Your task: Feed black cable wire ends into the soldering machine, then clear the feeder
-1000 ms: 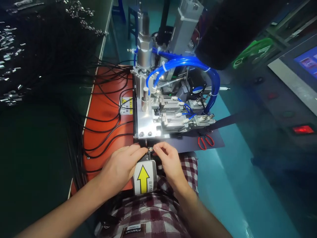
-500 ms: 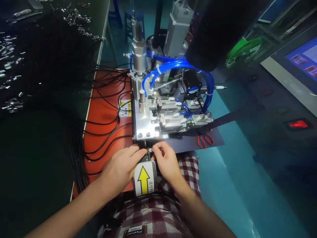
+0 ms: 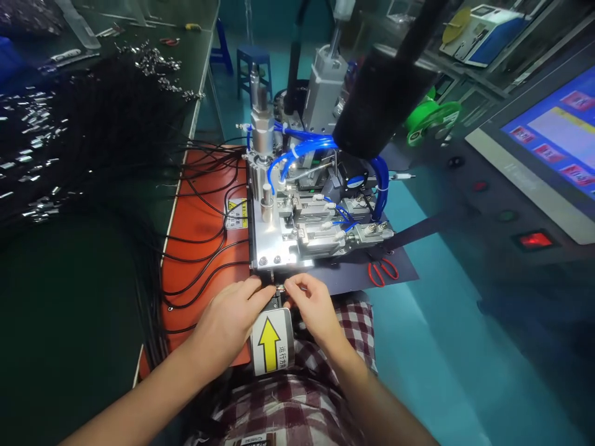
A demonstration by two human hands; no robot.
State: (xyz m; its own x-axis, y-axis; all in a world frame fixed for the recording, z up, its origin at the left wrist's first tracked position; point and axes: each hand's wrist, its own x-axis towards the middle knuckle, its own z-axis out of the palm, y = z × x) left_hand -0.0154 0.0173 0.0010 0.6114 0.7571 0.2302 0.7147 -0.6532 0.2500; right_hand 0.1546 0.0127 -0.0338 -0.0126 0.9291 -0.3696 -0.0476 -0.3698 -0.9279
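My left hand rests at the front of the silver machine, its thumb and fingers closed; what they hold is hidden under them. Facing it, my right hand pinches a small shiny metal connector between thumb and forefinger. The two hands' fingertips are nearly together around this piece, over a narrow black track. Just below sits a white label with a yellow arrow. Several black cables run from the machine's left side across an orange-red mat.
A large heap of black cables with metal ends covers the bench at left. Red-handled scissors lie on the dark plate right of the machine. Blue air tubes and a black cylinder stand above. A control screen is at right.
The view has tilted up and turned slightly, so the scene sits lower and more of the screen shows. Both hands stay closed at the same spot around the metal connector.
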